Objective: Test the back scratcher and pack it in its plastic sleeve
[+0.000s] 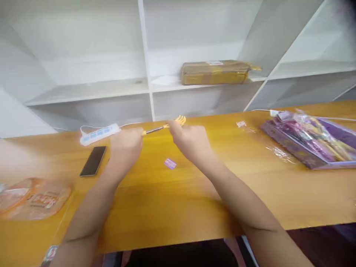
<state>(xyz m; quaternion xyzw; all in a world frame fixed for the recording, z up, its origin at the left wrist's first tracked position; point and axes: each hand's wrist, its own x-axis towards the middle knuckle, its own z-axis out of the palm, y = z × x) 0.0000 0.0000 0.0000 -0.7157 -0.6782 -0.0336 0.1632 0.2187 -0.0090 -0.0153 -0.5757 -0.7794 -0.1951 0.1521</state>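
Between my two hands is a yellow back scratcher [155,130] with a metal rod, raised over the wooden table and slightly tilted up to the right. My left hand [127,144] is closed around its handle end. Closed near the clawed head, my right hand [191,139] grips the other end, and the curved yellow prongs show just above its fingers. A small purple-and-white card [170,163] lies on the table below the rod. Left of my left hand lies a black phone [94,161].
A white power strip [100,134] lies at the table's back left. An orange-printed plastic bag [36,198] is at left. To the right, a purple box [294,144] holds several plastic-wrapped items, with clear wrapper scraps [281,154] beside it. A taped cardboard box [215,72] rests on the white shelf [105,89].
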